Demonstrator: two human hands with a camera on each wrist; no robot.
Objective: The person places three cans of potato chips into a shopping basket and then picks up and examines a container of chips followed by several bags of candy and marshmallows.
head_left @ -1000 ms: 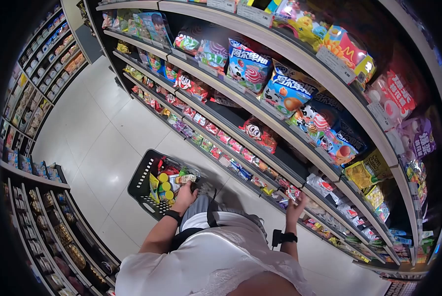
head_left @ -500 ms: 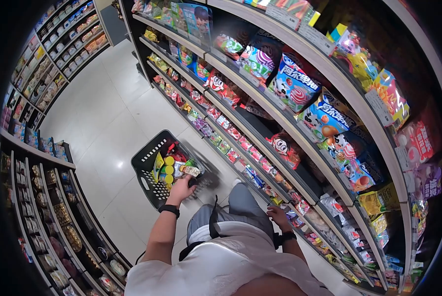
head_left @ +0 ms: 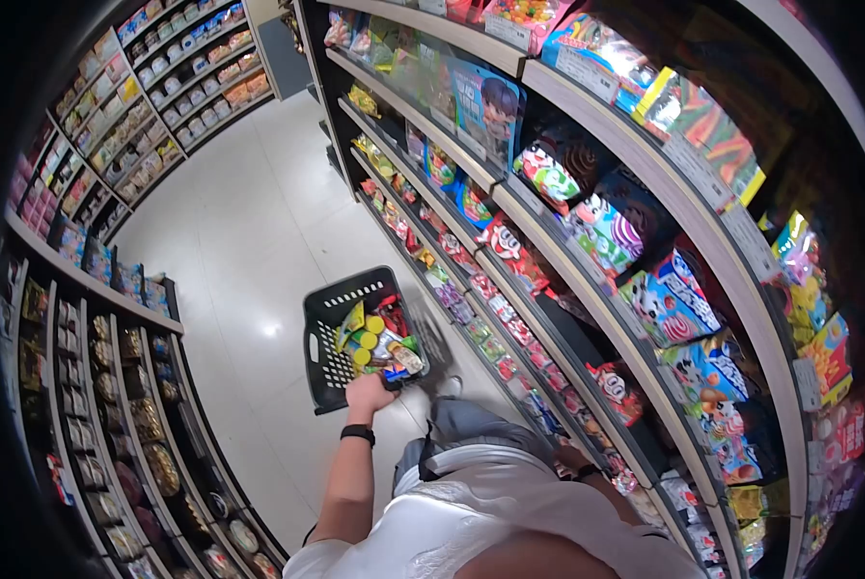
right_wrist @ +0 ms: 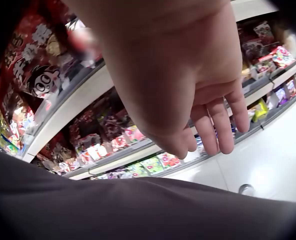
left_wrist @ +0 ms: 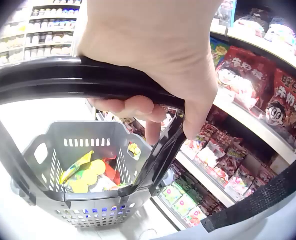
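The left hand [head_left: 369, 394] grips the handle of a dark plastic basket [head_left: 324, 386]. Seen from the left wrist, this hand [left_wrist: 153, 65] has its fingers curled round the black handle [left_wrist: 33, 82], above the grey basket [left_wrist: 88, 131]. Inside lie yellow-lidded containers [head_left: 363, 340], a yellow packet [left_wrist: 77, 166] and something red. The right hand [head_left: 572, 457] hangs low beside the shelves, partly hidden by the body in the head view. In the right wrist view the right hand [right_wrist: 193, 90] holds nothing, its fingers loosely extended downward.
Shelves of bagged sweets [head_left: 678, 299] rise along the right side, with small packets [head_left: 495, 352] on the lower rows. Other shelves [head_left: 123, 405] stand at the left, and more [head_left: 186, 72] at the far end. Pale tiled floor [head_left: 249, 251] runs between them.
The right hand has come away from the lower shelf and down beside the body. The shelves have shifted in the head view, and the basket appears farther right, still gripped by the left hand.
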